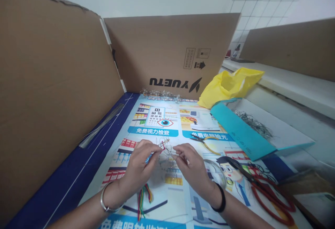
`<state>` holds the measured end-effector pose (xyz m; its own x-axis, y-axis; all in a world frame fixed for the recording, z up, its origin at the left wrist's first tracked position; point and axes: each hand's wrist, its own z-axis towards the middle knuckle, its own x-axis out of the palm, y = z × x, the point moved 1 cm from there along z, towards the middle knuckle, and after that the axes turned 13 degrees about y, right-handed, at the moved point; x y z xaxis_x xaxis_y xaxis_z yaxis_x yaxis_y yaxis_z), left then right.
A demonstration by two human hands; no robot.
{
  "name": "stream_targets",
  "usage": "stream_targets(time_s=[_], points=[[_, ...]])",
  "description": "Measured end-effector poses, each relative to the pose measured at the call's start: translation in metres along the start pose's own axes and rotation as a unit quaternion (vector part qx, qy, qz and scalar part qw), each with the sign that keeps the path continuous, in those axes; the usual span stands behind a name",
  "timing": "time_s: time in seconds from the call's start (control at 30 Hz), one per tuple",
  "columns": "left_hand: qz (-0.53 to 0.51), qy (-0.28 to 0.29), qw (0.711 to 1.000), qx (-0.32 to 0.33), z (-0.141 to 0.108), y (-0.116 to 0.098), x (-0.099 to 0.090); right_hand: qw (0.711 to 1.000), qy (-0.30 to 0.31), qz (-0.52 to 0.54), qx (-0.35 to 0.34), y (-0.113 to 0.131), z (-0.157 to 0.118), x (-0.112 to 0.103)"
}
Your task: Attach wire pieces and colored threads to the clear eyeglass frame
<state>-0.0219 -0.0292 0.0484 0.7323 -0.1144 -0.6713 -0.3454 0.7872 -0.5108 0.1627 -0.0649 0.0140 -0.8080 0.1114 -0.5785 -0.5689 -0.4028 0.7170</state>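
My left hand (141, 162), with a silver bangle at its wrist, pinches a tangle of thin silvery wire (167, 147) near a small red bit on it. My right hand (192, 169), wearing a black wristband, has thumb and fingertips closed on the other side of the same wire. Loose ends stick up between the two hands. Below my left hand hang or lie red, yellow and green cords (141, 201); which of the two I cannot tell. Yellow-handled pliers (208, 144) lie beyond my right hand, and a coil of wire (222, 173) is beside it.
Red-handled scissors (273, 197) lie at the right. A blue box (243, 135) holds many tangled wires (252, 122), with a yellow bag (230, 82) behind it. More wire pieces (162, 93) lie along the back cardboard (157, 47). Straight wires (101, 128) rest at left.
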Motion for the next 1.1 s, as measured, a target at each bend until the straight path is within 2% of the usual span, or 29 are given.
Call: stream_targets(time_s=[0.2, 0.63, 1.1], points=[[-0.005, 0.001, 1.000, 0.009, -0.0001, 0.0000, 0.0004, 0.998, 0.006, -0.038, -0.044, 0.0062, 0.0008, -0.0030], [-0.016, 0.004, 1.000, 0.005, 0.0001, -0.0010, 0.0026, 0.999, 0.007, -0.040, -0.018, 0.0047, 0.0007, -0.0023], [-0.017, 0.003, 1.000, 0.005, -0.0016, -0.0037, 0.0029, 0.998, -0.008, -0.053, -0.031, 0.0040, 0.0000, -0.0019]])
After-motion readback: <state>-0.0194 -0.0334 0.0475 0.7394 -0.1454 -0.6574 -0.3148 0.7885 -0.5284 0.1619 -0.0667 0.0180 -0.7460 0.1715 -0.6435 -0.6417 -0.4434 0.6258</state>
